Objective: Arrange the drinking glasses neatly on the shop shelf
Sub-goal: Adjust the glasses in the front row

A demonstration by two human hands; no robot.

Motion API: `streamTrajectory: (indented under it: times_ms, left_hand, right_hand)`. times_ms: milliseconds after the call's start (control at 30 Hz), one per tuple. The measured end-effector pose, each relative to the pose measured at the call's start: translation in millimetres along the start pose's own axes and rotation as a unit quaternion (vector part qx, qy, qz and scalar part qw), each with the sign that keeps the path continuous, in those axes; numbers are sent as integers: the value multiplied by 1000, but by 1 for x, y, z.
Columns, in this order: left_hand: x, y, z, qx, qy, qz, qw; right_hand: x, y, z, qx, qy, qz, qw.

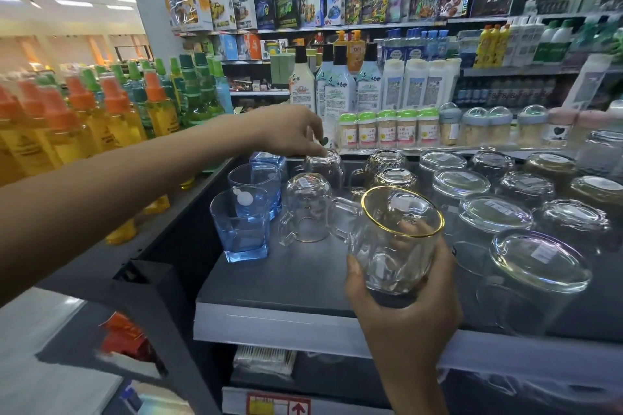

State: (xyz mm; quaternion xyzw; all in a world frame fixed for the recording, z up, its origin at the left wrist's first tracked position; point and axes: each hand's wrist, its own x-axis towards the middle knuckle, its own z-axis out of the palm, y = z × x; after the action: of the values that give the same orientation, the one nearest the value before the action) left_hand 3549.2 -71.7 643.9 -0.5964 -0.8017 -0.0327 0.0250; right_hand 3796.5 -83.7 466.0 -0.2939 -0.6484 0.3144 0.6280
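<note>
My right hand grips a clear gold-rimmed mug upright above the front of the dark shelf. My left hand reaches across to the back, its fingertips pinching the base of an upturned clear mug. Another upturned mug stands in front of that one. Three blue square tumblers stand upright in a column at the shelf's left. Several larger clear glasses sit upside down in rows on the right.
Orange- and green-capped spray bottles fill the neighbouring shelf on the left. Small jars line the ledge behind the glasses, with lotion bottles and boxed toys beyond. A lower shelf holds packaged goods.
</note>
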Motion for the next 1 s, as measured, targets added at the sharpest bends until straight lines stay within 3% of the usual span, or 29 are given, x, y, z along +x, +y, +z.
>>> streamTrajectory:
  times_ms: [233, 367, 667, 1000]
  left_hand:
    - [-36, 28, 1, 95, -167, -64, 979]
    - [-30, 31, 12, 106, -148, -44, 982]
    - [-18, 25, 17, -7, -128, 4, 992]
    - [-8, 13, 28, -24, -96, -27, 995]
  right_hand:
    - [-1, 1, 0, 3, -3, -4, 1000]
    - [-1, 2, -1, 5, -1, -9, 1000]
    - [0, 1, -2, 14, 2, -24, 1000]
    - [1, 3, -2, 12, -9, -31, 999]
